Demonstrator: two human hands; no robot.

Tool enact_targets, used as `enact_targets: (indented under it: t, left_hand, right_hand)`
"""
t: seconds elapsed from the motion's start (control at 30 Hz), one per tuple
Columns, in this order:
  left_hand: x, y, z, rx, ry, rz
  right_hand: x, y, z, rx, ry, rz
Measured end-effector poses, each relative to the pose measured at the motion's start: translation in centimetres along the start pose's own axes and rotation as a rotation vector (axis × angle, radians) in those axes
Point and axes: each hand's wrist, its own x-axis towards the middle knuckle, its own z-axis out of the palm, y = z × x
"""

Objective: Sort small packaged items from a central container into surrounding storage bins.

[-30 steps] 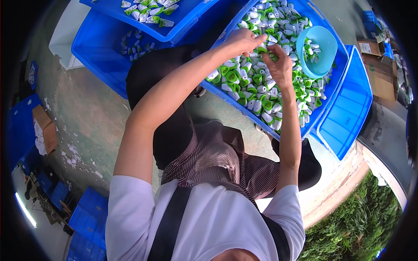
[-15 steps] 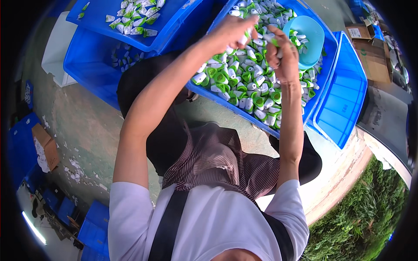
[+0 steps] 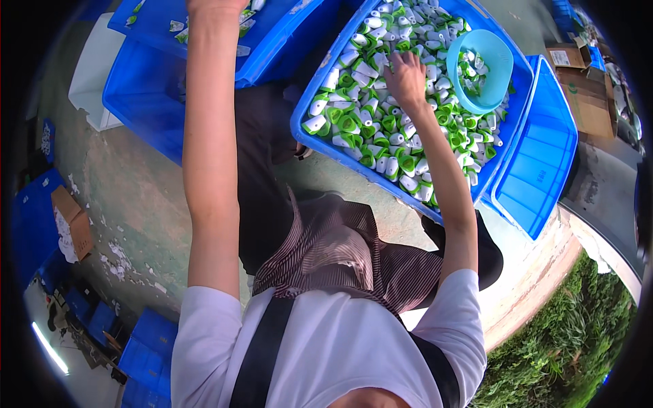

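Observation:
My left hand (image 3: pixel 216 4) is at the top edge, over the blue lid-like tray (image 3: pixel 272 41) at the upper left. Its fingers are cut off by the picture's edge. A few white-and-green plastic pieces lie beside it on that tray. My right hand (image 3: pixel 407 76) reaches into a large blue bin (image 3: pixel 299 112) full of small white-and-green plastic caps (image 3: pixel 391 139). The fingers of that hand are apart and point down among the caps, with no cap visibly held. A light-blue plastic bowl (image 3: pixel 500 58), holding several small pieces, rests on the caps to its right.
Another blue bin (image 3: pixel 139 92) stands under the tray. An empty-looking blue crate (image 3: pixel 537 156) leans beside the full bin at the right. Cardboard boxes (image 3: pixel 588 102) sit at the far right, and another carton (image 3: pixel 71 221) is at the left. My knees are close to the bins.
My hands were close together above the full bin. The left has swung left and away to the tray; the right has lowered onto the caps, slightly leftward.

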Motion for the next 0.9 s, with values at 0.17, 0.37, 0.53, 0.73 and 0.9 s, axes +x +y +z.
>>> enact_targets:
  t: [0.17,0.37,0.53,0.73,0.9]
  left_hand:
    - [2.9,-3.5,-2.9,0.758,-0.095,0.938]
    - [5.7,-6.9,-6.5,1.075,0.025,0.545]
    - [8.9,-8.0,-10.4,1.245,0.151,0.447]
    - [10.4,-7.5,-13.4,1.426,0.263,0.467]
    - [9.5,-11.8,-17.3,1.467,0.613,0.456]
  right_hand:
    - [1.0,0.7,1.7,0.104,0.109,0.025]
    - [2.2,1.5,-2.3,1.852,-0.137,0.798]
    - [3.6,1.1,0.3,1.145,-0.237,0.786]
    - [3.3,-0.1,2.3,0.465,-0.316,0.407]
    - [1.8,-3.0,-5.7,1.835,-0.120,0.646]
